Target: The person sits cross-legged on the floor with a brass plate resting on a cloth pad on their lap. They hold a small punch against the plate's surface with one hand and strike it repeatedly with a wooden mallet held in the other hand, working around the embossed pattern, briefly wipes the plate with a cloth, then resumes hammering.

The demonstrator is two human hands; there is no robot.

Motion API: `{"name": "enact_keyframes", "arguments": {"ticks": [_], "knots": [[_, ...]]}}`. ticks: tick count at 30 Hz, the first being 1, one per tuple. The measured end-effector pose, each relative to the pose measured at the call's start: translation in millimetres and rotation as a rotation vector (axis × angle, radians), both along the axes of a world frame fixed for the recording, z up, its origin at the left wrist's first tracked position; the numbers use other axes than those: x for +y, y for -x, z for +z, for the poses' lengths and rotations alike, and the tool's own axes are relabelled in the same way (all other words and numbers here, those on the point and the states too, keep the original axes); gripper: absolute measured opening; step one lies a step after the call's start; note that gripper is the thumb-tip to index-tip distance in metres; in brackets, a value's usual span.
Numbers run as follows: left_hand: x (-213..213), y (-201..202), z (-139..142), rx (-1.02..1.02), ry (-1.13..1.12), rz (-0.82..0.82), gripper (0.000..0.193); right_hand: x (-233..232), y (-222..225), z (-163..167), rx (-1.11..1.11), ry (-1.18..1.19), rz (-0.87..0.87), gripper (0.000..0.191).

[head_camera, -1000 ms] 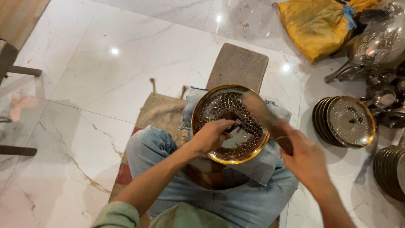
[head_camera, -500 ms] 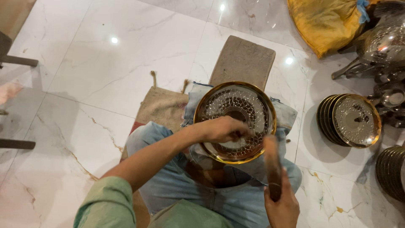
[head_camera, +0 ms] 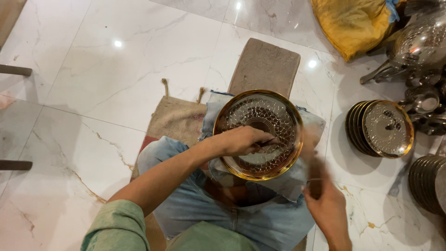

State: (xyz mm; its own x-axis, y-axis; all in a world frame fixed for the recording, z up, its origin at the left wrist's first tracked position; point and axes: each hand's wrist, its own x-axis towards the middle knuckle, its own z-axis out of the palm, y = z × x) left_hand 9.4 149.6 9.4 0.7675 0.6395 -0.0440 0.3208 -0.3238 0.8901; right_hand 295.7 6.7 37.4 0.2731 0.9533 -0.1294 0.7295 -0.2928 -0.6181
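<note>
Plate (head_camera: 258,135): round, brass rim, dimpled silvery face; rests tilted on the person's lap, over a pale cloth (head_camera: 310,128).
Left hand (head_camera: 241,140): lies on the plate's face, fingers curled shut around a thin dark tool (head_camera: 268,142) whose tip points toward the plate's centre.
Right hand (head_camera: 327,207): off the plate, just beside its lower right edge, over the right knee; closed round a blurred upright handle (head_camera: 315,174). What the handle belongs to, cannot tell.
Seat: person sits on the marble floor (head_camera: 93,69), legs in jeans (head_camera: 260,218), green sleeve (head_camera: 118,227) on the left arm.
Under the legs: burlap mat (head_camera: 179,118) with frayed ties.
Ahead of the plate: flat wooden board (head_camera: 265,65) on the floor, touching the cloth.
Right side: stack of similar plates (head_camera: 381,128) leaning on edge, well apart from the lap; second stack (head_camera: 429,183) at the frame edge.
Far right corner: shiny metal vessels (head_camera: 418,51) and a yellow sack (head_camera: 355,23).
</note>
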Motion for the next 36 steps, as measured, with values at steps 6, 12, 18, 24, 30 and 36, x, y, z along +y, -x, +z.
{"name": "enact_keyframes", "arguments": {"ticks": [6,12,18,24,30,36], "knots": [[-15,6,-1,-0.010,-0.134,0.135,0.042,36,5,31,-0.194,0.113,0.224,0.094],[-45,8,-5,-0.147,0.066,0.489,0.051,76,33,90,-0.588,0.221,0.632,0.095],[-79,-6,-14,-0.032,-0.070,0.889,0.023,105,71,138,-0.826,0.204,0.860,0.094],[-103,-29,-21,-0.131,-0.077,1.253,0.025,109,110,160,-0.899,0.044,1.048,0.091],[-106,-29,-16,-0.170,-0.039,1.236,0.025,102,122,171,-0.948,-0.005,1.143,0.089],[-96,-26,-17,-0.176,-0.138,1.111,0.019,103,104,165,-0.886,-0.108,1.065,0.097]]}}
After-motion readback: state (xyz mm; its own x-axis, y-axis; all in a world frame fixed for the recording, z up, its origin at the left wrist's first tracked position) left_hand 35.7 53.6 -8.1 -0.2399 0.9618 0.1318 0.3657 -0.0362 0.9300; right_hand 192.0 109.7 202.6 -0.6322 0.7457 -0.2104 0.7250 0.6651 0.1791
